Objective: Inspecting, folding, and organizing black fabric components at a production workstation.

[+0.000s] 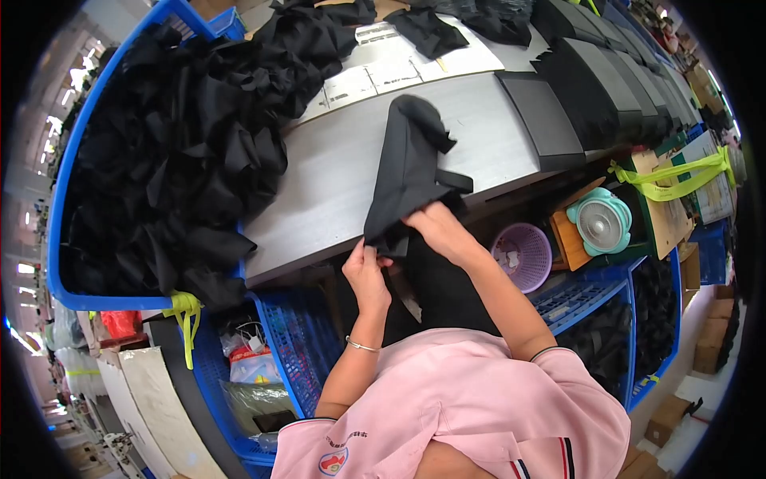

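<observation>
We've got the black folded fabric piece [403,164] in both hands, lower end at the front edge of the smooth pale-grey worktop [319,176], upper end lying on it. L hand [366,279]: fingers closed, pinching the lower corner. R hand [440,231]: fingers bent onto the cloth; can't tell how tightly. Best, prob., w/ a small L pinch, edges flush, R smoothing so no crease gets trapped. By R forearm: round purple plastic basket [536,277], then mint-green round fan [602,225]. L side: blue plastic crate [112,302] w/ black fabric heap [191,144]. Farther: white lined sheet [431,65], black-and-grey flat panels [602,80]; rm. edges too blurry to detail.
</observation>
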The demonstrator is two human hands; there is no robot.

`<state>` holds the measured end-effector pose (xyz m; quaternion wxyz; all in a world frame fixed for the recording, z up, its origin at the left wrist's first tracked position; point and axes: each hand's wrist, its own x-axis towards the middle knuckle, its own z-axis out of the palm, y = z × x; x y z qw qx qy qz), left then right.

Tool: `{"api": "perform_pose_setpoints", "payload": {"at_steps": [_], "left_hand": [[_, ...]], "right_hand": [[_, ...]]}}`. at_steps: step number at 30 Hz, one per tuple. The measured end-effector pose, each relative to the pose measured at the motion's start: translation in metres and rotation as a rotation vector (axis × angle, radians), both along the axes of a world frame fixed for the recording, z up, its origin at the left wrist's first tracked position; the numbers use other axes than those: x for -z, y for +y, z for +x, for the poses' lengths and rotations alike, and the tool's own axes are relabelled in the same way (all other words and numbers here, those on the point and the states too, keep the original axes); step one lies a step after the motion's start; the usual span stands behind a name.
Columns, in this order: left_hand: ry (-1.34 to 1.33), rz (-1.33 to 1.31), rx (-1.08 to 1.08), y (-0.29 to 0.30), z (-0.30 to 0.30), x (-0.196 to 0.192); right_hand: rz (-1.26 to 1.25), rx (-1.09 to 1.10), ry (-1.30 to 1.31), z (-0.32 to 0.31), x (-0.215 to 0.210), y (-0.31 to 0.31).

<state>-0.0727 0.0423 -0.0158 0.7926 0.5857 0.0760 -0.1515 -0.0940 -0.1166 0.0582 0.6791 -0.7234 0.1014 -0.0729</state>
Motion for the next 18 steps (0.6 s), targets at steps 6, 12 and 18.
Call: {"api": "perform_pose_setpoints", "payload": {"at_steps": [6,12,18], "left_hand": [[0.162,-0.130,0.131,-0.023,-0.027,0.021],[0.175,-0.227,0.201,-0.045,-0.029,-0.036],[0.220,-0.191,0.374,-0.050,-0.035,0.029]], "right_hand": [[-1.325,0.279,-0.135,-0.014,0.066,0.022],[-1.294,0.339,-0.127,-0.016,0.039,0.040],[-0.993,0.100,0.139,0.003,0.065,0.020]]}}
